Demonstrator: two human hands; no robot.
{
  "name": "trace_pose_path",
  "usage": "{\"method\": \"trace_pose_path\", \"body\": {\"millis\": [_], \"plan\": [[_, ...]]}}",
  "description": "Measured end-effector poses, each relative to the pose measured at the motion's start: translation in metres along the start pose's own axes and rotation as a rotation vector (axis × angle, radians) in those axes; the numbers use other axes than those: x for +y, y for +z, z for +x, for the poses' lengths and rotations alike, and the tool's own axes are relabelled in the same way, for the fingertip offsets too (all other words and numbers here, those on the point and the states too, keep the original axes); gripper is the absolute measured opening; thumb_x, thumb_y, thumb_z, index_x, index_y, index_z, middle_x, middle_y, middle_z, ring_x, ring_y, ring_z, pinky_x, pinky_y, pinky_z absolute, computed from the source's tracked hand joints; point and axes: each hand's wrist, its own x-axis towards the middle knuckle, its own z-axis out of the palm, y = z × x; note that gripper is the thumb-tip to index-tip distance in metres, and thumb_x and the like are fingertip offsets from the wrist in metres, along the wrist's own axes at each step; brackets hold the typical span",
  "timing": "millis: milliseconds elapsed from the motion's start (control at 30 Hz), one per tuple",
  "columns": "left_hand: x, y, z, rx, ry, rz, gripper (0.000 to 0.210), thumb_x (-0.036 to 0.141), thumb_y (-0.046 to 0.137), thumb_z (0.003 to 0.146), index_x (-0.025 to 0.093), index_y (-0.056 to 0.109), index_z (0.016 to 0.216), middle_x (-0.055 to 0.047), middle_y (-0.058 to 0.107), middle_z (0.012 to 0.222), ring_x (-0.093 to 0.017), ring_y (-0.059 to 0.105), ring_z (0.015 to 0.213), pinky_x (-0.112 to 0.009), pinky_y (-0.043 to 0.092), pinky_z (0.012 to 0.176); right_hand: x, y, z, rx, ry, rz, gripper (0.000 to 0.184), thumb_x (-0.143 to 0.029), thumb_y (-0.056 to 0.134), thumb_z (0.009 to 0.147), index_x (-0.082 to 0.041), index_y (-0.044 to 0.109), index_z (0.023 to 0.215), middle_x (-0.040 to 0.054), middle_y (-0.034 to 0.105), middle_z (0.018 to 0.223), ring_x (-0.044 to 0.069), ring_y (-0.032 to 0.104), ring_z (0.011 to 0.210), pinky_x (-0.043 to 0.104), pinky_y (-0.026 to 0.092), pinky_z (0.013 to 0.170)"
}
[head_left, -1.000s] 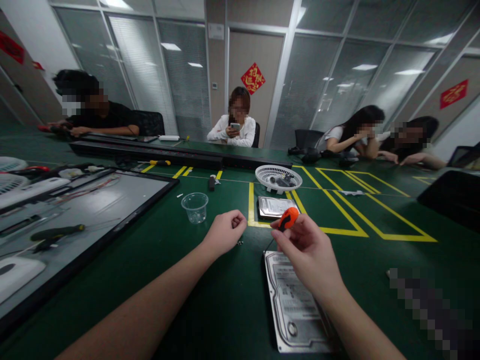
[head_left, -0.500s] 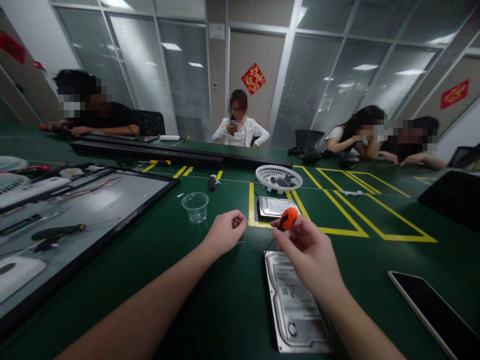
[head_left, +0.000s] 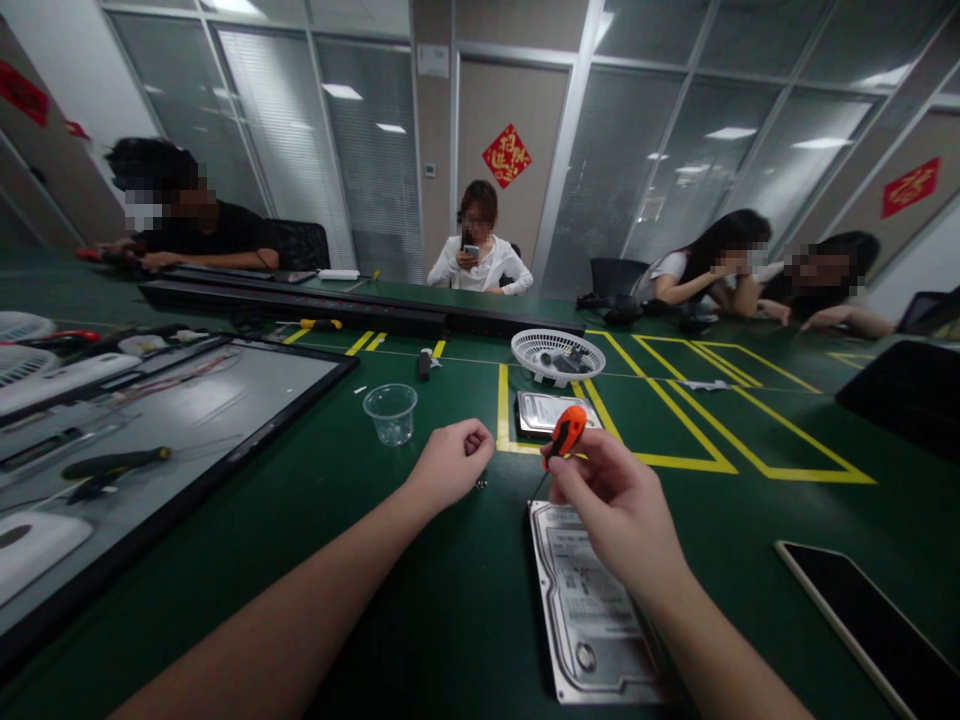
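My right hand [head_left: 619,505] grips a screwdriver [head_left: 568,432] with an orange and black handle. Its thin shaft points down to the top left corner of a silver hard drive [head_left: 592,610], which lies label up on the table. Partly covered by my right hand and wrist is that drive's upper right side. My left hand [head_left: 456,460] rests on the table to the left, fingers curled closed; whatever is in them, if anything, is hidden. Small metal screws [head_left: 481,485] lie just under its fingertips. A clear plastic cup [head_left: 391,415] stands left of my left hand.
A second hard drive [head_left: 555,412] and a white basket [head_left: 558,357] of small parts sit beyond my hands. At left lies a large panel [head_left: 225,400] with tools on it; at right, a phone [head_left: 862,620]. Several people sit across the green table [head_left: 442,640].
The screwdriver's handle has tipped more upright and slightly left in my right hand. My left hand and the hard drive have stayed in place.
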Motion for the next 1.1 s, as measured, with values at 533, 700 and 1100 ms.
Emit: {"method": "trace_pose_path", "body": {"millis": [533,700,1100], "plan": [[-0.0002,0.0011,-0.0002,0.001,0.009,-0.005,0.019,0.033,0.058,0.089,0.018,0.069,0.083,-0.003,0.069,0.076,-0.018,0.063,0.071,-0.028,0.045,0.065,0.0032,-0.0003,0.0000,0.010,0.004,0.007,0.018,-0.032,0.073,0.091,-0.021,0.063,0.100,0.0011,0.067,0.076,0.016,0.062,0.061,0.031,0.050,0.059],[0.0002,0.0003,-0.0004,-0.001,0.003,-0.007,0.019,0.033,0.059,0.089,0.019,0.070,0.084,-0.003,0.069,0.076,-0.018,0.064,0.071,-0.028,0.045,0.064,0.0057,0.0004,0.0007,0.027,0.025,0.077,0.023,-0.028,0.078,0.087,-0.023,0.056,0.094,-0.0037,0.060,0.068,0.014,0.061,0.059,0.029,0.050,0.059],[-0.0002,0.0007,-0.0009,-0.003,0.000,-0.003,0.019,0.033,0.059,0.090,0.019,0.070,0.085,-0.002,0.070,0.077,-0.018,0.064,0.072,-0.029,0.046,0.065,0.0020,-0.0002,0.0001,0.019,0.006,0.011,0.016,-0.026,0.073,0.091,-0.022,0.059,0.098,-0.0041,0.060,0.063,0.015,0.060,0.057,0.029,0.049,0.058]]}}
